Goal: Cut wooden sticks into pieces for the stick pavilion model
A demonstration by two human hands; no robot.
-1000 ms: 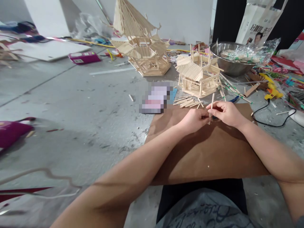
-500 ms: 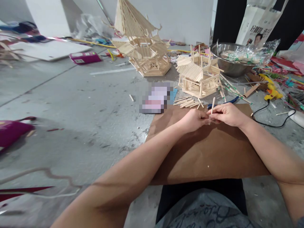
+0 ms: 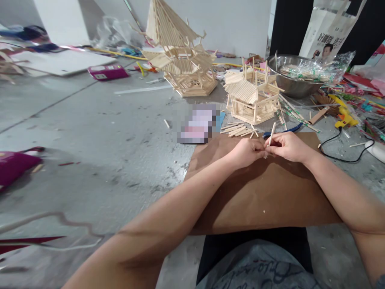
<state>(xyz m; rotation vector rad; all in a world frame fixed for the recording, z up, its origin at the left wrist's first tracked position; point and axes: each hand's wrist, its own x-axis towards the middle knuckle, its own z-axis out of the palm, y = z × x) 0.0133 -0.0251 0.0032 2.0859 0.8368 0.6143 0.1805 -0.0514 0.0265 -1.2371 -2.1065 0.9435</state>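
Observation:
My left hand (image 3: 246, 153) and my right hand (image 3: 289, 146) meet over the far edge of a brown cardboard sheet (image 3: 258, 192). Both are closed in a pinch on a thin pale wooden stick (image 3: 272, 134), whose upper end pokes up and leans right between them. A small pile of loose cut sticks (image 3: 237, 130) lies just beyond my left hand. Behind the pile stands a small stick-built pavilion (image 3: 252, 98), and a taller pagoda of sticks (image 3: 179, 52) stands further back to the left.
A steel bowl (image 3: 293, 86) with bagged sticks sits at the back right. A yellow glue gun (image 3: 343, 114) with a black cord (image 3: 339, 154) lies right of the cardboard. A blue-handled tool (image 3: 290, 129) lies beyond my right hand. A magenta bag (image 3: 15, 164) is at far left.
The stick between my hands has tilted to the right at its top. Both hands have stayed together at the cardboard's far edge, shifting only slightly.

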